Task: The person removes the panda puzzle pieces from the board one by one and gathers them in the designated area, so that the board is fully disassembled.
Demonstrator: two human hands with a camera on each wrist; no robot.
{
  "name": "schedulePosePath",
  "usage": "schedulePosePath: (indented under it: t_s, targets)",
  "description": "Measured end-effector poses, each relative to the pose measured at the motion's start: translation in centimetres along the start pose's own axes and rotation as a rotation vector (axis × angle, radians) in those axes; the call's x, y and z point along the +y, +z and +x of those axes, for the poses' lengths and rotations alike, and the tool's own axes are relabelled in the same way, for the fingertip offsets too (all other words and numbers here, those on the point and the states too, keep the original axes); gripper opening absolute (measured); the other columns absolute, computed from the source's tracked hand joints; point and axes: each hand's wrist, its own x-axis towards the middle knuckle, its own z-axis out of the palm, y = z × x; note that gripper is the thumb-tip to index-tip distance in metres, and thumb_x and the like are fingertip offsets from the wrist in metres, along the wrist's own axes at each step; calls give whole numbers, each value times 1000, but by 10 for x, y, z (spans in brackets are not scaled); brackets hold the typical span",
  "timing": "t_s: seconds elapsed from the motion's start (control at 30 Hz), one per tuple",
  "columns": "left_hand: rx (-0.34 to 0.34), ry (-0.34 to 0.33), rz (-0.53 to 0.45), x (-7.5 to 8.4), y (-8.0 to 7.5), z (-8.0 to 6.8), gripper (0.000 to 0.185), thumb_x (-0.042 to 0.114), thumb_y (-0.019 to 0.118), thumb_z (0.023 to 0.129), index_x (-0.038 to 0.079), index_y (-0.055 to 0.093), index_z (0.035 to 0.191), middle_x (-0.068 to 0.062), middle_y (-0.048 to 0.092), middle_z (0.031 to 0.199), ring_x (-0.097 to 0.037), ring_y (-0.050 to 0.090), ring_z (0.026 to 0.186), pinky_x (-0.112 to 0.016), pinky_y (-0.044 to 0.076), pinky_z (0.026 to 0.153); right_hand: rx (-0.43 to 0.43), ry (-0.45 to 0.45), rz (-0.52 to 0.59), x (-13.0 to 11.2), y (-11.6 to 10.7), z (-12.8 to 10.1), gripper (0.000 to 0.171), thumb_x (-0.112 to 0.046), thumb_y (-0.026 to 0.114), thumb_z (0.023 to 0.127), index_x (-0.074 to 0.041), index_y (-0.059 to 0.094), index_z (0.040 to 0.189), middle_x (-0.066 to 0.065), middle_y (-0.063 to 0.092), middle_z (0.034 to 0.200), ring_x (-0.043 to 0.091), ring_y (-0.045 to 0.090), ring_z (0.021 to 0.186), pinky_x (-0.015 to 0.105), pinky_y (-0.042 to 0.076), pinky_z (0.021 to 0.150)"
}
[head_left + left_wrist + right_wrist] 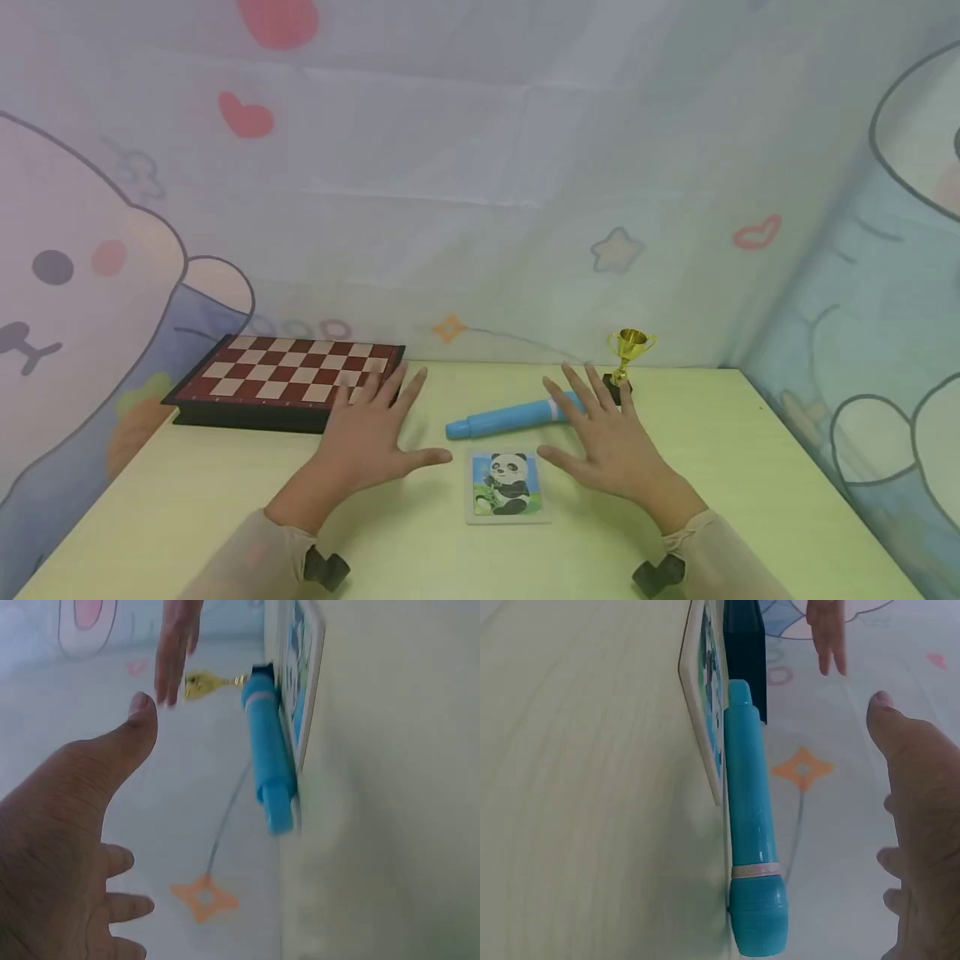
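Both hands hover flat above the pale green table (750,467) with fingers spread and nothing in them. The left hand (369,440) is splayed just in front of the near right corner of the chessboard (288,371), its thumb stretched toward the panda card (507,487). The right hand (609,443) mirrors it on the other side, its fingertips over the thick end of the blue marker (510,417) and close to the base of the small gold trophy (628,357). The card lies flat between the two hands, near the table's front edge, and the marker lies on its side just behind it; from the wrist views the marker looks to run right alongside the card's far edge. Judging by how things lie, nothing has been picked up yet: card, marker, trophy and board all rest on the table, so any handling is still to begin.
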Motion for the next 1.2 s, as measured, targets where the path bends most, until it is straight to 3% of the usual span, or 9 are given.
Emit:
schedulePosePath:
  t_s: [0.13, 0.23, 0.3, 0.43, 0.53, 0.63, 0.83, 1.07, 1.2]
  targets:
    - [-1, 112, -22, 16, -1, -6, 114, 99, 29, 72, 30, 16, 162, -2, 15, 167, -38, 9, 152, -73, 15, 114, 0, -37, 19, -4, 3, 0, 86, -73, 47, 93, -28, 20, 162, 9, 14, 167, 37, 2, 153, 83, 10, 106]
    - [-16, 118, 12, 22, 0, -8, 113, 99, 28, 72, 31, 21, 162, -2, 16, 168, -36, 8, 153, -72, 18, 114, 12, -43, 31, -7, 6, 0, 87, -73, 49, 92, -27, 23, 161, 10, 17, 167, 39, 7, 153, 83, 12, 106]
    - [-33, 129, 2, 24, 2, -8, 108, 97, 31, 75, 28, 35, 158, -2, 26, 165, -35, 18, 152, -68, 23, 114, 32, -67, 94, -11, 12, 1, 82, -68, 52, 94, -22, 32, 159, 9, 27, 164, 38, 19, 151, 76, 20, 111]
    - [-129, 217, -200, 30, 12, -10, 83, 81, 48, 86, 20, 60, 140, -2, 54, 146, -29, 48, 136, -56, 42, 107, 2, -132, 362, -27, 32, 5, 57, -50, 58, 99, -12, 55, 142, 5, 52, 146, 27, 48, 135, 51, 42, 111]
    - [-196, 261, -346, 36, 25, -10, 74, 71, 58, 89, 16, 61, 138, -2, 58, 139, -26, 54, 128, -49, 49, 102, -43, -139, 514, -40, 47, 10, 39, -39, 60, 101, -13, 63, 130, -1, 59, 132, 18, 55, 125, 41, 49, 103]
    - [-222, 264, -404, 40, 39, -12, 83, 71, 61, 87, 13, 52, 146, -2, 52, 146, -25, 48, 135, -48, 46, 107, -40, -125, 562, -47, 60, 14, 29, -33, 64, 100, -16, 66, 123, -6, 59, 125, 14, 55, 120, 39, 50, 102]
    - [-207, 265, -522, 43, 58, -16, 96, 71, 66, 83, 11, 40, 154, -1, 43, 155, -25, 36, 144, -51, 34, 116, -14, -65, 630, -49, 74, 17, 18, -30, 64, 100, -23, 68, 116, -11, 59, 119, 11, 53, 116, 40, 49, 101]
    - [-202, 246, -656, 40, 68, -15, 102, 69, 72, 79, 12, 36, 156, -1, 39, 157, -23, 32, 146, -49, 30, 119, 15, -79, 666, -53, 74, 24, 18, -24, 62, 101, -22, 75, 114, -6, 61, 113, 15, 54, 108, 40, 48, 93]
    - [-202, 246, -695, 38, 70, -13, 102, 68, 75, 77, 14, 37, 155, 0, 40, 156, -22, 32, 146, -48, 30, 119, -11, -34, 691, -54, 72, 28, 19, -24, 63, 100, -21, 76, 113, -6, 61, 110, 16, 54, 107, 41, 46, 93]
